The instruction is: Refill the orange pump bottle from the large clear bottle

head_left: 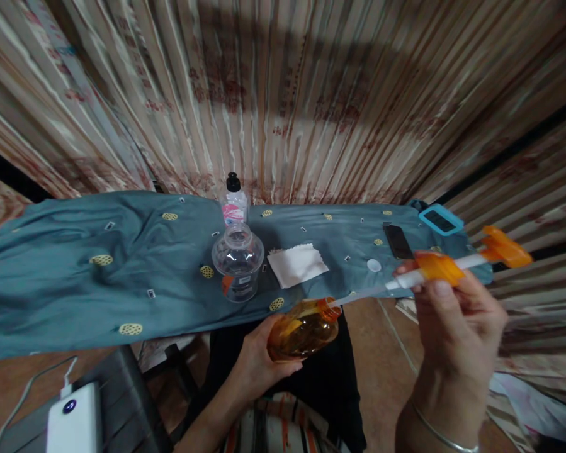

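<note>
the left hand (257,362) is wrapped around the lower part of an orange bottle (303,328), which lies tilted on its side with its open neck pointing toward the right hand. the bottle sits below the near edge of the blue cloth (75,277), over the person's lap, and it looks partly filled with amber liquid. the right hand (452,321) pinches the orange collar of a pump top (452,264) between thumb and fingers, closed firmly on it; the pump's thin tube (362,294) slants down so its tip is just at the bottle's mouth.

the main risk, as i judge it, is a spill: the bottle is tilted far over with nothing sealing it, so a little more lean would send liquid onto the lap or floor. the tube may also drip as it hangs between bottle and cloth. the tube is long and flexible, so it could snag on the neck and flick.

on the cloth, beyond the bottle, stand a clear jar (238,259) and a small bottle with a black cap (234,200), with a white napkin (298,264) beside the jar, a small white cap (374,265) and a dark phone (398,241) further right.
</note>
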The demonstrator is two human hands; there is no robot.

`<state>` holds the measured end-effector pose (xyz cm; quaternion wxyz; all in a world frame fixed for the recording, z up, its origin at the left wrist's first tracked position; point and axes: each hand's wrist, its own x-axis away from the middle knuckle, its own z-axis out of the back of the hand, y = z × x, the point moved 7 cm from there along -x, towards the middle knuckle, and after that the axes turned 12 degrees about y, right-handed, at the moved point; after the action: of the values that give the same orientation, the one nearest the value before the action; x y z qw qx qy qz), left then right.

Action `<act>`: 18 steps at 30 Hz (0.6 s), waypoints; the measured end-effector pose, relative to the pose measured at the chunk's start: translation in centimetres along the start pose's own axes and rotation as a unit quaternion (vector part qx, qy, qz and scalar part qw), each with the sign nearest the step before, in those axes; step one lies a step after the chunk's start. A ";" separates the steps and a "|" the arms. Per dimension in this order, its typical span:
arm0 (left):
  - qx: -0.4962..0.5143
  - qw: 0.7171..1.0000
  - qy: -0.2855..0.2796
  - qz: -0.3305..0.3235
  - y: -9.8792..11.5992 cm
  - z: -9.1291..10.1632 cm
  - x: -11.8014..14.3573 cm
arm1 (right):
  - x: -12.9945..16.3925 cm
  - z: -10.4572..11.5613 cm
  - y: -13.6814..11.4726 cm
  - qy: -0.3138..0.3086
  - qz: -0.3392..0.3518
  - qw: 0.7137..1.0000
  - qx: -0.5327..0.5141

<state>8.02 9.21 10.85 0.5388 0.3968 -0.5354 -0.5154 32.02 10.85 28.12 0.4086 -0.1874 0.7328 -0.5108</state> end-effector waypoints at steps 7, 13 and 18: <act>-0.015 1.000 -0.012 -0.013 -0.3 -0.9 0.1 | -1.7 2.8 0.3 0.045 -0.034 0.997 -0.045; -0.003 0.999 -0.029 -0.040 0.6 -2.4 -0.1 | -3.9 7.2 2.7 0.167 -0.110 0.977 -0.074; -0.059 0.994 -0.067 -0.068 2.5 -4.3 -0.7 | -5.3 9.8 4.5 0.221 -0.171 0.957 -0.072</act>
<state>12.67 9.79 12.71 0.4885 0.3642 -0.5103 -0.6069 43.55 10.55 24.77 0.1285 -0.2219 0.7967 -0.5473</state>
